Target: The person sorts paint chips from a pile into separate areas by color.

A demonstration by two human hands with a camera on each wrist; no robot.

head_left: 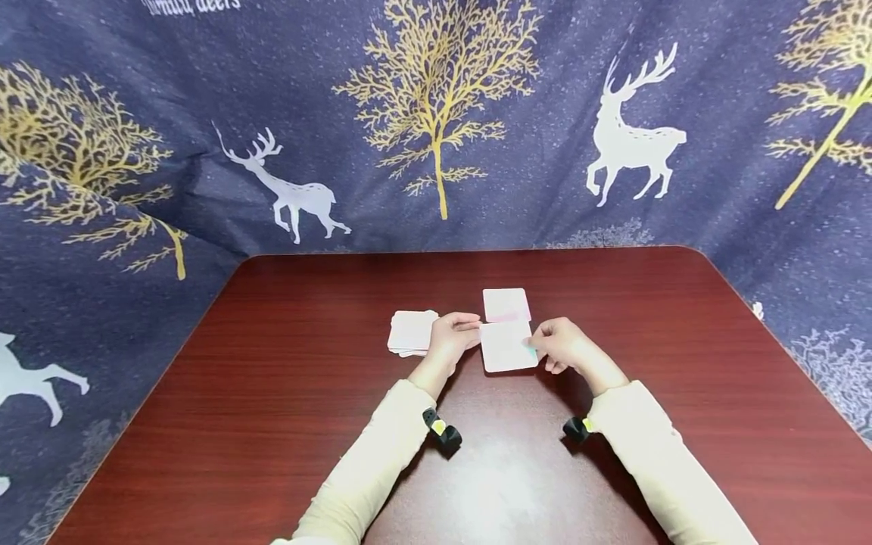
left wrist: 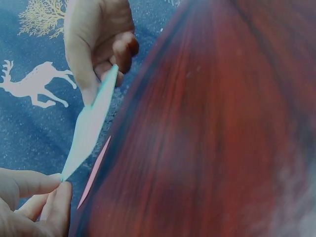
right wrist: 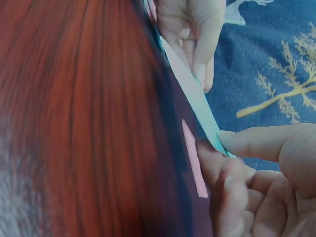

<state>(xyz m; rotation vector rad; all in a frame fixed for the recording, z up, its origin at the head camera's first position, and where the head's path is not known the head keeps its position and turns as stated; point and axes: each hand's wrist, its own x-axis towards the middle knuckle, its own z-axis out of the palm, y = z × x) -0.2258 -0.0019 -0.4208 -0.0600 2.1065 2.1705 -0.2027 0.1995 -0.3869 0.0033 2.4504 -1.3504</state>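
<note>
A square white card (head_left: 506,350) with a teal tint at its edge is held up between both hands. My left hand (head_left: 455,339) pinches its left edge between thumb and fingers. At the opposite edge, my right hand (head_left: 562,344) pinches the same card, thumb (right wrist: 247,143) on its face. In the left wrist view the card (left wrist: 91,131) appears tilted and raised off the tabletop. Just behind it lies a second white card (head_left: 506,303) with a pinkish lower edge, partly overlapped by the held one in the head view.
Left of my left hand sits an uneven stack of white cards (head_left: 411,331). Everything rests on a reddish-brown wooden table (head_left: 286,393) with rounded far corners. A dark blue cloth (head_left: 504,182) printed with deer and golden trees hangs behind it. Each wrist wears a small black camera.
</note>
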